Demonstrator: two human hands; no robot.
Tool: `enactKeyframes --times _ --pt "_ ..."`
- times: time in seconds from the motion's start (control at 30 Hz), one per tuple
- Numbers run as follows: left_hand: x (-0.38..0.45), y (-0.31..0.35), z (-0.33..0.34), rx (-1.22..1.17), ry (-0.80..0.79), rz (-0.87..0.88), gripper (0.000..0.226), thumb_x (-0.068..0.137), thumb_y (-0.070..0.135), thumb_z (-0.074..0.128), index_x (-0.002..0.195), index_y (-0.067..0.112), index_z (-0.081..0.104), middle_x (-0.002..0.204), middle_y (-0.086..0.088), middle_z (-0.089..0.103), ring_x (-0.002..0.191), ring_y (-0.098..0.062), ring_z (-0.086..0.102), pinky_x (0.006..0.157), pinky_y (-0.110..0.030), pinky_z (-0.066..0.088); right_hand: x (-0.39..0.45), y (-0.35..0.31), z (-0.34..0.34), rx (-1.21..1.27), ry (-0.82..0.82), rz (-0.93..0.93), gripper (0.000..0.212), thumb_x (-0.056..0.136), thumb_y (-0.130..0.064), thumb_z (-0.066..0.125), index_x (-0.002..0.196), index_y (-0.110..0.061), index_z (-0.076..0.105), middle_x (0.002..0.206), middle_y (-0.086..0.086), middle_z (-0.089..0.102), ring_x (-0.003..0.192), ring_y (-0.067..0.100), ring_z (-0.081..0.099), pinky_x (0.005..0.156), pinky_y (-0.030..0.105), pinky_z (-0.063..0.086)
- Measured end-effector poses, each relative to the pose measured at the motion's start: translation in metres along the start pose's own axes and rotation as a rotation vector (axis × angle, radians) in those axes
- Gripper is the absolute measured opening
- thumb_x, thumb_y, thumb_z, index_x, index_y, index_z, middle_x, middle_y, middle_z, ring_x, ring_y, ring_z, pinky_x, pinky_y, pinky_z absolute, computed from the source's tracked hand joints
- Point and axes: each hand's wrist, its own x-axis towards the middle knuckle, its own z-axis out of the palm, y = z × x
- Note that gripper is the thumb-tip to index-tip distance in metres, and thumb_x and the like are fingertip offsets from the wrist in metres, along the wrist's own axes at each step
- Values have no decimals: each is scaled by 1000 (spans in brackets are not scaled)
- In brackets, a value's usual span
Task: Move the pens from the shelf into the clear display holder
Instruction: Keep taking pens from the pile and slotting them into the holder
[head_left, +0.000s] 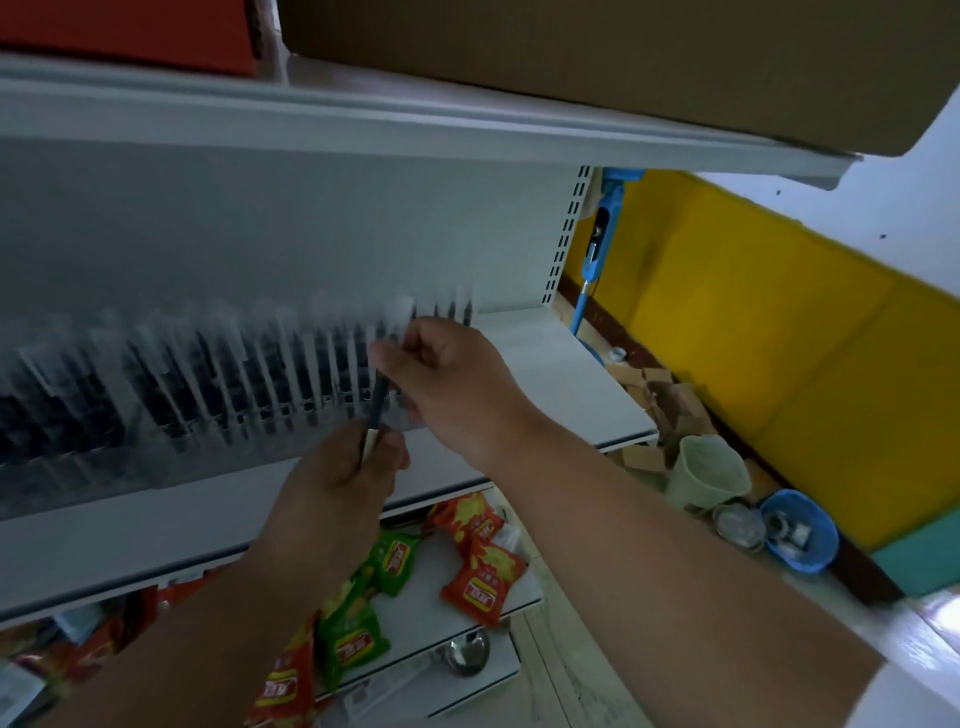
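Observation:
A clear display holder (218, 395) stands on the white shelf (561, 374), filled with a long row of dark pens with pale caps; it is blurred. One dark pen (378, 405) stands upright at the holder's right end. My left hand (337, 483) grips the pen's lower end from below. My right hand (447, 379) pinches its upper end with thumb and fingers, just in front of the rightmost slots. The pen's tip is hidden behind my right fingers.
A cardboard box (623, 57) and a red box (130, 31) sit on the shelf above. Red and green snack packets (478, 571) lie on the lower shelf. On the floor at right are a pale cup (706, 473), a blue bowl (800, 530) and a yellow panel (753, 338).

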Motion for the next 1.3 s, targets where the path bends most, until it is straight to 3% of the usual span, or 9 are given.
enactKeyframes --times 0.03,0.13,0.2,0.27,0.33,0.53,0.7,1.17,1.3 --pt "0 2 1 25 -7 14 31 101 33 45 79 17 58 53 8 44 47 -6 38 51 -26 33 1 0 0 44 2 8 41 89 -40 65 71 -5 53 65 20 58 55 20 52 57 48 50" --pt "1 5 -5 249 29 143 26 101 33 44 84 18 55 61 6 46 52 -5 45 49 -16 35 3 -2 -11 219 73 47 26 94 -24 62 75 -6 60 63 13 61 54 19 56 52 33 42" --pt "2 3 -14 444 118 287 20 101 36 44 103 24 59 80 8 55 68 -2 52 60 -14 38 9 1 -24 200 209 24 23 96 -21 60 74 -14 60 66 10 67 56 19 62 53 33 44" --pt "7 -4 -21 619 195 415 32 99 36 43 120 19 60 104 2 58 93 -13 53 81 -27 44 17 6 -36 51 309 -39 21 95 -25 60 78 -12 61 68 6 69 59 15 67 57 43 53" --pt "11 -9 -23 733 240 508 38 94 34 44 120 13 62 112 -5 59 104 -24 52 91 -36 44 23 6 -43 -69 341 -81 23 96 -27 59 87 -7 63 68 2 68 63 9 68 64 50 57" --pt "21 -21 -22 926 191 390 52 91 38 41 135 13 55 130 -3 54 121 -25 45 104 -43 39 30 6 -32 -276 271 -144 19 95 -29 60 82 -16 63 70 -3 68 66 4 66 69 41 57" --pt "26 -30 -26 984 171 395 52 88 34 41 132 13 59 124 -2 58 112 -26 49 99 -46 44 35 10 -30 -378 275 -155 24 96 -33 57 81 -14 59 73 5 67 71 22 66 67 44 55" --pt "29 -36 -23 1000 258 457 50 83 27 44 127 11 63 117 -4 60 103 -27 50 94 -45 42 39 10 -30 -499 331 -203 28 98 -30 56 79 -9 55 73 6 66 70 23 62 64 41 53" --pt "30 -38 -23 996 278 479 50 82 27 45 127 12 63 117 -4 60 103 -27 50 94 -44 40 40 17 -28 -511 257 -161 32 98 -29 56 68 -23 46 73 5 65 71 22 64 64 35 52"
